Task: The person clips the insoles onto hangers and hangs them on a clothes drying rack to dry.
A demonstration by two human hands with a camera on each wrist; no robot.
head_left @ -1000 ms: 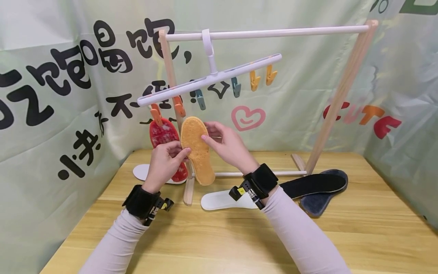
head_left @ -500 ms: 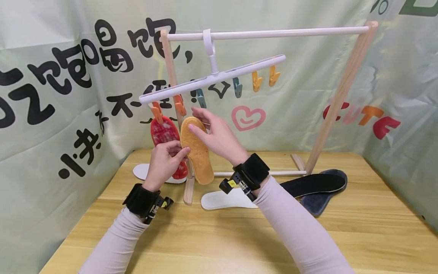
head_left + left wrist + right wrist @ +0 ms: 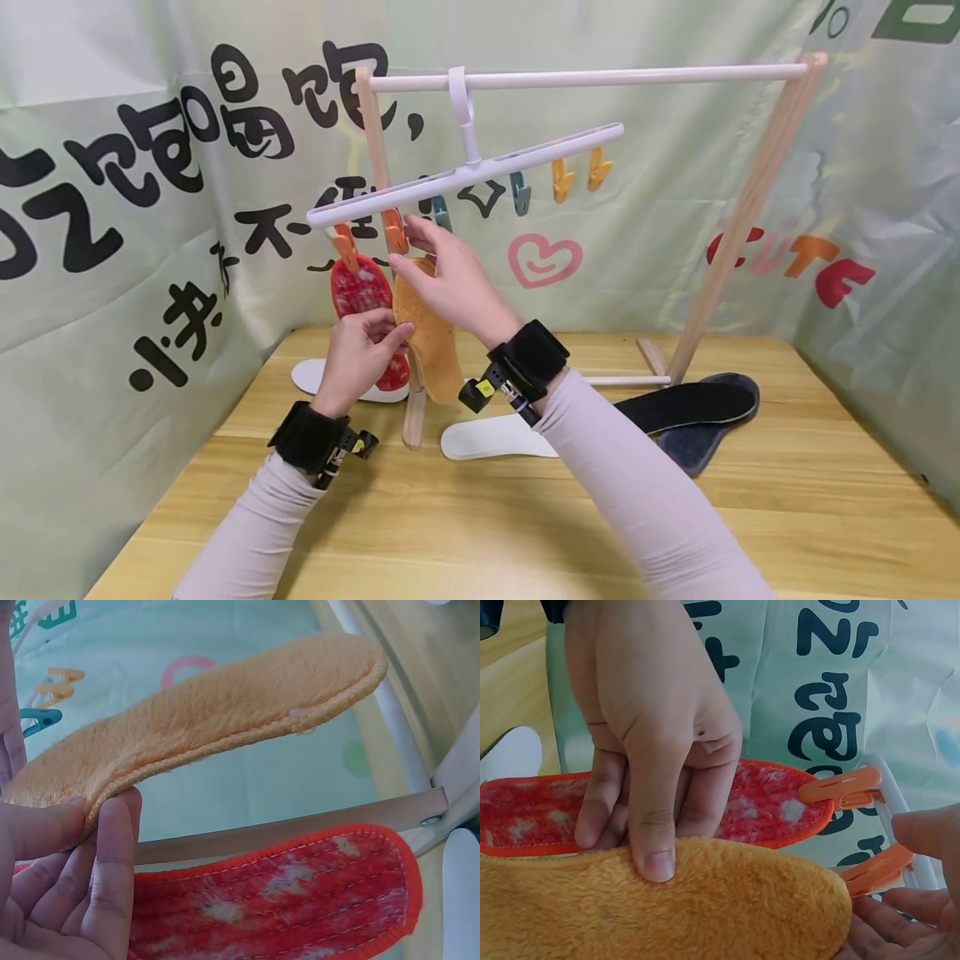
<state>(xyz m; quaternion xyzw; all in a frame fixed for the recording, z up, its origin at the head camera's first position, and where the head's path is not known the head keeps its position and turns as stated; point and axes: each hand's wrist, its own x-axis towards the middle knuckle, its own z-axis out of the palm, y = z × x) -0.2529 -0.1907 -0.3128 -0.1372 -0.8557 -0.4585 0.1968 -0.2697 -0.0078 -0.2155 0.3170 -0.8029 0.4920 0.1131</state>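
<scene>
A fuzzy orange-yellow insole [image 3: 423, 333] hangs upright from my left hand [image 3: 360, 358], which pinches its side edge between thumb and fingers. Its top end lies close below the second orange clip [image 3: 395, 232]. My right hand [image 3: 453, 279] is at that clip with thumb and fingers spread; in the right wrist view [image 3: 922, 900] the clip lies between them, and whether they touch it I cannot tell. A red patterned insole [image 3: 362, 287] dangles from the first orange clip [image 3: 345, 247], just left. Both clips belong to a white hanger [image 3: 468, 173], which tilts down on the left.
The hanger hooks over a white rail [image 3: 630, 77] on a wooden stand [image 3: 742, 225]. Teal clips [image 3: 520, 194] and yellow clips [image 3: 561, 181] hang farther right. On the table [image 3: 480, 525] lie a white insole [image 3: 495, 437], a black one [image 3: 690, 404] and a dark grey one [image 3: 697, 450].
My right hand has let go of the orange-yellow insole's right side and moved left and up to the second orange clip. My left hand has kept its pinch almost in place.
</scene>
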